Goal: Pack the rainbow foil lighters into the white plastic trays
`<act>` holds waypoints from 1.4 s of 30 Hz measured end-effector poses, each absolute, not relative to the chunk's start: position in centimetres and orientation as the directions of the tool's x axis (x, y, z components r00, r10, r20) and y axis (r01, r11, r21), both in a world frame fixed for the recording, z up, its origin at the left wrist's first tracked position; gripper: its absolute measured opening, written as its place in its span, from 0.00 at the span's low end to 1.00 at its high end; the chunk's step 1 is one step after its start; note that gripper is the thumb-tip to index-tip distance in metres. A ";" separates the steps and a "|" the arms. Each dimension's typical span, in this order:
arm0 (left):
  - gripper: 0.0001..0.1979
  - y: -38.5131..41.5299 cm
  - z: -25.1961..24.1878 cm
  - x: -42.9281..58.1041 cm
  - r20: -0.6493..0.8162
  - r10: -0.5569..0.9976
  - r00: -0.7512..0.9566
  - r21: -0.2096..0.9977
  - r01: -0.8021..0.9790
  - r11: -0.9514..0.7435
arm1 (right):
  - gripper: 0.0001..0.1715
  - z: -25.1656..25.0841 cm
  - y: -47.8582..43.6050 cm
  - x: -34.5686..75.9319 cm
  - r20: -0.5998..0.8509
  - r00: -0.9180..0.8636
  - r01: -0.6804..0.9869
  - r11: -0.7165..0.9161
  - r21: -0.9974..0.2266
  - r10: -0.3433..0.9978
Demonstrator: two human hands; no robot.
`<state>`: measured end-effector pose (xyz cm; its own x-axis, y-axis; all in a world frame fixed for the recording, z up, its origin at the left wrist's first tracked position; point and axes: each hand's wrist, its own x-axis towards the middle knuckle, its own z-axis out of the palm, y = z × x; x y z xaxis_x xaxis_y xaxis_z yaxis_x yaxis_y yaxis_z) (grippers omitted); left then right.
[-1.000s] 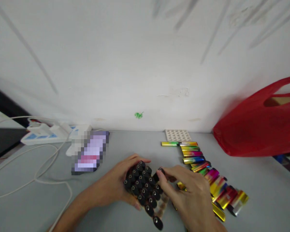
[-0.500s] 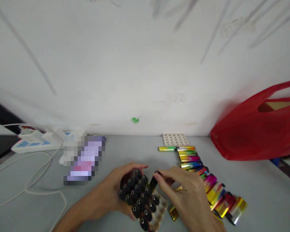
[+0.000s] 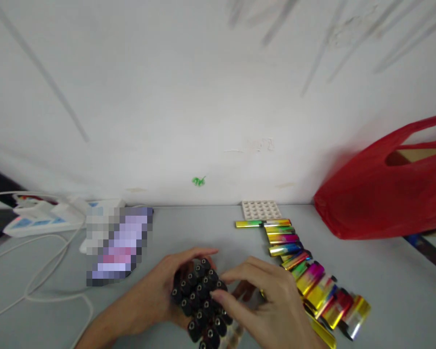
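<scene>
the left hand (image 3: 163,291) curves around the left side of a packed cluster of black-topped pieces (image 3: 203,289), its fingers spread, with 1 stretched along the far edge and the thumb on the near side, mostly hidden behind the cluster. the tops bear small round metallic rings and stand close together in slanting rows. the cluster is low in the middle of the view, above the grey table (image 3: 199,227), and a pale holder (image 3: 236,334) with round hollows shows at its right, near the bottom edge; whether the holder touches the table cannot be told. the right hand (image 3: 272,300) comes in from the other side, thumb and index finger pinching 1 black top (image 3: 221,285) at the cluster's right edge, while its other fingers curl beneath, partly hidden. just beyond and beside the right hand, shiny multicoloured tubes (image 3: 285,249) lie in an uneven line running up to a white grid tray (image 3: 261,210) near the wall (image 3: 167,97). a red bag (image 3: 381,198) rests against the wall on the right. on the left are a pixelated phone (image 3: 125,242), a white power strip (image 3: 27,227) with plugs in it, and a looping white cable (image 3: 31,278).
</scene>
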<state>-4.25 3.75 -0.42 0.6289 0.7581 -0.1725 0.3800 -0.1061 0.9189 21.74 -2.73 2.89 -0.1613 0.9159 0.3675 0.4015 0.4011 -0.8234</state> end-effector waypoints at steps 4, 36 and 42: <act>0.52 3.8 -0.2 -4.0 -0.194 0.745 0.639 0.935 0.350 -0.056 | 0.15 3.3 -2.7 22.1 0.236 -0.111 0.410 0.261 -0.874 0.965; 0.56 3.5 1.5 -4.2 -0.184 0.692 0.698 0.958 0.283 -0.031 | 0.16 1.9 0.8 24.2 0.320 -0.064 0.943 0.163 -0.292 0.945; 0.54 3.3 1.6 -3.9 -0.159 0.697 0.699 0.957 0.283 -0.065 | 0.23 1.8 3.4 24.3 0.276 -0.198 0.980 0.185 0.074 0.940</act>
